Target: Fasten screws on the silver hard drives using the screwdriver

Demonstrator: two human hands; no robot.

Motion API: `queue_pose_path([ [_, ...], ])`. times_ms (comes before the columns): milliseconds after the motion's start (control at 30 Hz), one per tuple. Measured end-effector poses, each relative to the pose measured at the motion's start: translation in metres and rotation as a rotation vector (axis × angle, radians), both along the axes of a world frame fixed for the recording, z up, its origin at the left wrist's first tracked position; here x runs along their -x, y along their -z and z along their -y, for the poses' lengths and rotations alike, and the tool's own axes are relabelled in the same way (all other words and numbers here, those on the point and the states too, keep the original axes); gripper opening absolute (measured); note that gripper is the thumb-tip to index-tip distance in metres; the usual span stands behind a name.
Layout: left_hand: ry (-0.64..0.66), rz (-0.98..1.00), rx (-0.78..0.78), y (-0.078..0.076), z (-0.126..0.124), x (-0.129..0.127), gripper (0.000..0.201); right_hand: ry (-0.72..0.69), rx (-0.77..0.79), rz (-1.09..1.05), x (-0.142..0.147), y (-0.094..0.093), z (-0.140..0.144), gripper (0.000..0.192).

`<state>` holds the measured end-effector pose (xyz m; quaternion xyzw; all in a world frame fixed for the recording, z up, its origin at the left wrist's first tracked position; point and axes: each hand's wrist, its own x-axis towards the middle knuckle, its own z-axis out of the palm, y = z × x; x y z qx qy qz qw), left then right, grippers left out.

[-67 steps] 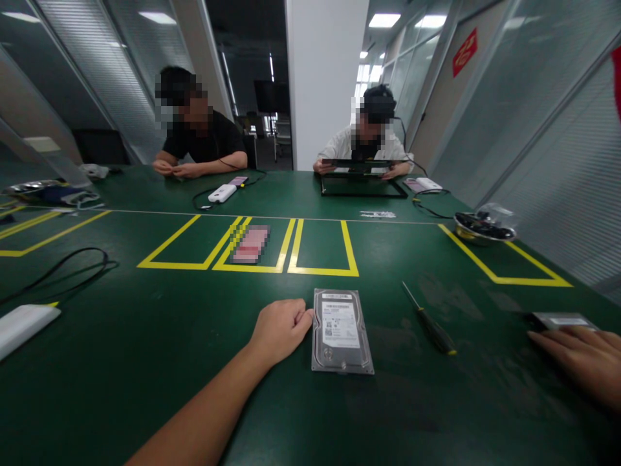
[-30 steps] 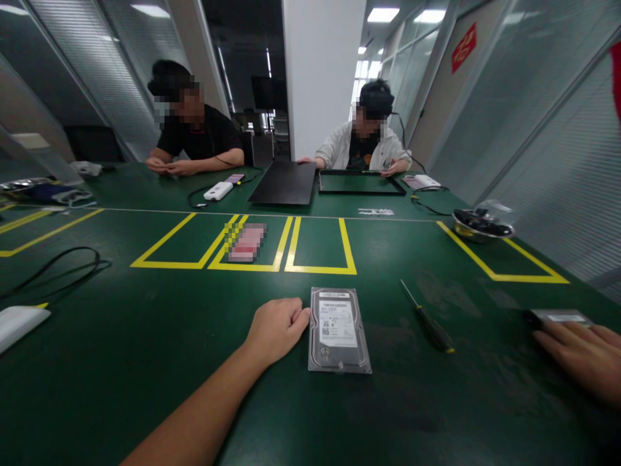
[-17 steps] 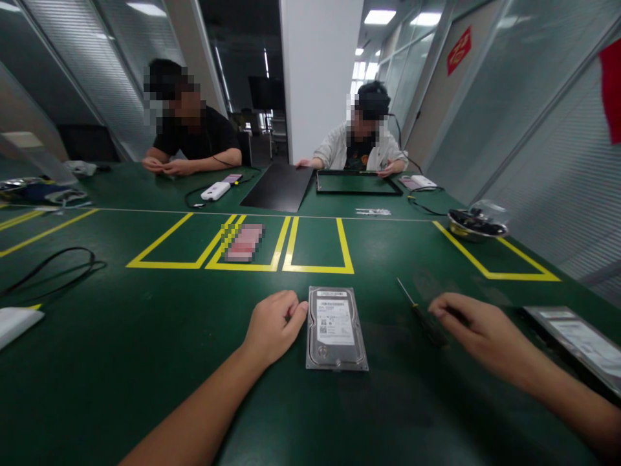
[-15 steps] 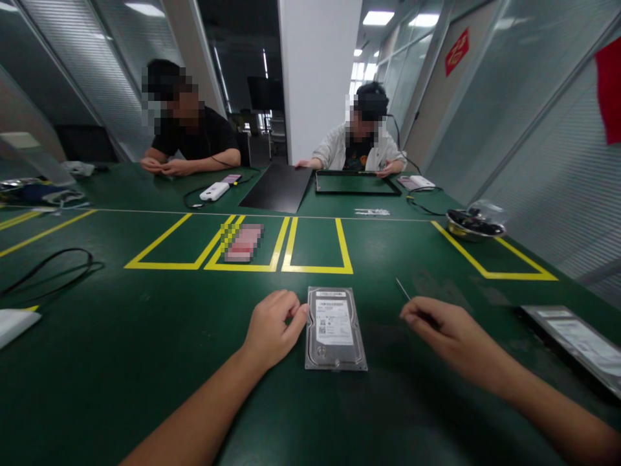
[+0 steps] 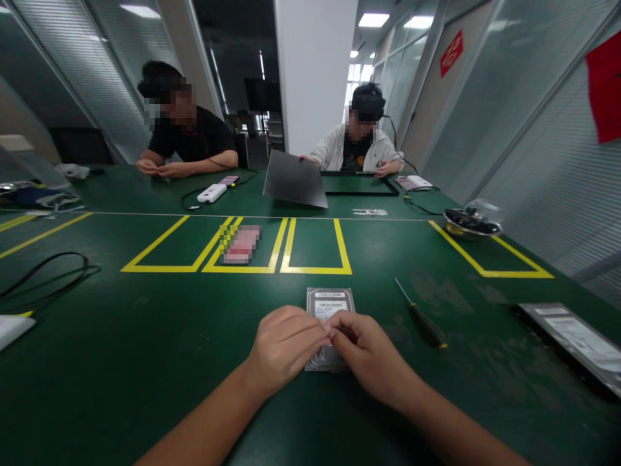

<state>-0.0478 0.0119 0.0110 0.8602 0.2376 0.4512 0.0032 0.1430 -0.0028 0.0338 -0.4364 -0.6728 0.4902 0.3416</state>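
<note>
Hands, left (image 5: 286,346) & right (image 5: 371,356), atop hard drive (image 5: 330,303).

No text could be read with certainty. The silver metal hard drive (image 5: 330,304) carried a white label with dark print and barcode-like marks, too small to make out and partly covered by the hands. The second flat grey drive (image 5: 572,340) at the right edge of the green surface (image 5: 145,362) bore a pale label, also illegible. A red sign (image 5: 451,53) on the wall showed white characters, too blurred to read. A red sheet (image 5: 604,84) hung on the glass partition, with no lettering visible.
</note>
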Motion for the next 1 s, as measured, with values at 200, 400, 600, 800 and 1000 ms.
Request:
queue_pose_path([
  [200, 0.006, 0.003, -0.027, 0.0, -0.001, -0.003, 0.015, 0.001, 0.102, -0.059, -0.006, 0.007, 0.0, 0.024],
  [400, -0.038, -0.015, -0.057, 0.005, -0.001, 0.0, 0.023, 0.044, 0.058, -0.023, -0.004, 0.003, 0.004, 0.025],
  [600, -0.068, 0.007, 0.019, 0.003, 0.001, -0.001, 0.018, -0.001, -0.239, 0.062, -0.008, 0.003, 0.008, 0.022],
  [800, -0.269, 0.201, 0.366, 0.0, 0.001, -0.003, 0.009, -0.159, -0.725, 0.484, -0.023, 0.009, 0.013, 0.021],
  [1000, -0.299, 0.295, 0.511, 0.005, -0.007, 0.001, 0.008, -0.294, -0.83, 0.675, -0.02, 0.008, 0.017, 0.03],
])
